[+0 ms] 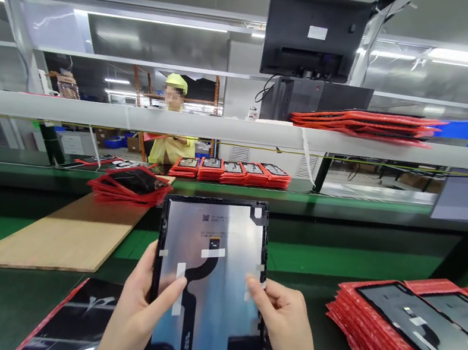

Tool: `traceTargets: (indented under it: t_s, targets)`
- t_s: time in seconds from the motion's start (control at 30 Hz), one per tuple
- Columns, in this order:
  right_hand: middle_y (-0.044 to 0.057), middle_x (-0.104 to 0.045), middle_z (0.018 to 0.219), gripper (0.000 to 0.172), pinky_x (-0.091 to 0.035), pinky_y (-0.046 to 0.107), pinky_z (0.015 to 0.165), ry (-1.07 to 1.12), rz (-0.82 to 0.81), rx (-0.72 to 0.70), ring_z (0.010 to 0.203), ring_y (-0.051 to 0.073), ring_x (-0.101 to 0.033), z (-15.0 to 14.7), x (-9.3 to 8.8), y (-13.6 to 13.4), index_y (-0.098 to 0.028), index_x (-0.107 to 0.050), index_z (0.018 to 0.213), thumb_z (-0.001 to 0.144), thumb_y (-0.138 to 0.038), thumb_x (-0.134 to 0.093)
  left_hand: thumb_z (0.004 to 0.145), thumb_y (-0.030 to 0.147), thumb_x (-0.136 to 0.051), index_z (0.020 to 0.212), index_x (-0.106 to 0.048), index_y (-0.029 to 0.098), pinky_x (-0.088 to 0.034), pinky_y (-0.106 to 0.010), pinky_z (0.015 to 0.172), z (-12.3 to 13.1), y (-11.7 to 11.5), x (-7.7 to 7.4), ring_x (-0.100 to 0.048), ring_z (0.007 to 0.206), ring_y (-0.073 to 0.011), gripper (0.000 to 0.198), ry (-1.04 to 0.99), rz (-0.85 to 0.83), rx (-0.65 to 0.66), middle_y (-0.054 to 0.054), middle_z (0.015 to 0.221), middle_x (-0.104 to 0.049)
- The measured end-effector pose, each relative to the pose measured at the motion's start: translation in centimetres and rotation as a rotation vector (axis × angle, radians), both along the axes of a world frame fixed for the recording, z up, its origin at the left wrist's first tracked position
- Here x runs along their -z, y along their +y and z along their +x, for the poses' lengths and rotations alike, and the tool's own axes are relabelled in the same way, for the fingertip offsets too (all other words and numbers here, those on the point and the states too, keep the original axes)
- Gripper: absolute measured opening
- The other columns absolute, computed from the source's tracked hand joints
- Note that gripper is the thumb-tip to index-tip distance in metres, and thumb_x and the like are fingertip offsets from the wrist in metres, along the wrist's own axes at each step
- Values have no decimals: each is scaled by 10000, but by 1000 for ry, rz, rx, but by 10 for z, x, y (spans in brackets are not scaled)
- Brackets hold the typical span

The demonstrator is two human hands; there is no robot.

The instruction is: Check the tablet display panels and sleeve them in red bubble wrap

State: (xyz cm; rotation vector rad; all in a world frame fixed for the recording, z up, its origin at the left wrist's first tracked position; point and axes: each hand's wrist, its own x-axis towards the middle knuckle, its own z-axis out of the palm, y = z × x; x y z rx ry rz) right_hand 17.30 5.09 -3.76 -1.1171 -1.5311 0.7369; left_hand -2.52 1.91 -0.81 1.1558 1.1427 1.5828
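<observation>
The left hand [134,314] and right hand [286,329] hold a flat shiny grey screen panel [207,291] upright above the green tabletop [337,259], fingers [170,293] wrapped around its edges, beside a stack of red trays [407,344].

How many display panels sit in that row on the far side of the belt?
5, side by side on red bags across the belt: first, second, third, fourth, fifth. More could be hidden behind the rail.

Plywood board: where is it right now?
In the head view the plywood board lies flat on the green belt, left of the display panel held in both hands, its far end under a red-sleeved stack.
</observation>
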Motion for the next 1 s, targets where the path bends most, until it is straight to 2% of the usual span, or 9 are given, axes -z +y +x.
traceTargets:
  t_s: [0.07,0.1,0.17,0.23,0.37,0.57,0.7,0.87,1.0]
  targets:
    - [12,-569,649,336,-376,236,505,85,-20,-75,586,144,-505,0,0,3,-180,-627,733,807,-507,-603,691,414,-722,1207,-534,271,-547,-262,730,0,-1,1,-684,879,-245,568,74,46,-83,-14,914,-741]
    - [53,-658,927,329,-464,258,649,176,-14,-102,826,199,-595,0,0,3,-209,-648,978,813,-491,-612,689,408,-720,1073,-625,262,-547,-268,700,0,-2,2,-692,794,-243,421,144,84,-133,-12,816,-742]
    - [16,-446,1416,472,-428,328,954,454,-2,-169,1267,222,-425,-2,-1,2,-335,-483,1281,842,-467,-596,689,367,-720,806,-726,265,-542,-275,678,-1,-1,5,-684,667,-232,155,316,197,-216,-13,690,-728]
    - [-36,-277,1530,498,-381,403,1029,746,-80,-342,1357,224,-327,-5,-2,-2,-412,-416,1322,854,-509,-557,738,297,-673,785,-770,289,-535,-288,743,-3,1,8,-697,702,-240,108,456,344,-197,-27,752,-749]
    - [94,-581,1310,634,-429,509,950,989,-402,-726,1196,326,-527,-9,-2,-11,-284,-590,1191,705,-691,-599,846,145,-489,1046,-710,290,-451,-333,968,-3,8,13,-640,1053,-251,333,655,589,120,-40,1069,-707]
    - [73,-737,992,475,-451,480,923,1107,-371,-536,1058,330,-622,-6,10,-15,-255,-670,961,578,-506,-797,869,52,-400,1257,-564,255,-382,-466,1045,-3,13,15,-534,1196,-261,468,896,920,194,-63,1185,-650]
    - [50,-747,877,460,-456,485,912,1106,-302,-630,985,311,-662,-8,16,-16,-266,-628,1028,620,-407,-788,887,178,-517,1273,-529,153,-435,-471,1011,-7,12,15,-574,1151,-260,387,961,1308,262,-107,1116,-692]
    - [65,-741,915,645,-452,493,920,1059,-245,-675,921,307,-681,-9,13,-16,-254,-576,1150,570,-407,-813,899,187,-501,925,-658,244,-551,-346,863,-3,-2,14,-691,897,-203,169,900,1139,273,-38,889,-745]
    - [24,-738,789,418,-523,410,791,1072,-208,-638,744,251,-699,-2,12,-17,-270,-688,929,553,-392,-823,860,187,-563,799,-617,244,-529,-292,699,6,-10,14,-659,742,-180,100,482,829,-87,-7,725,-682]
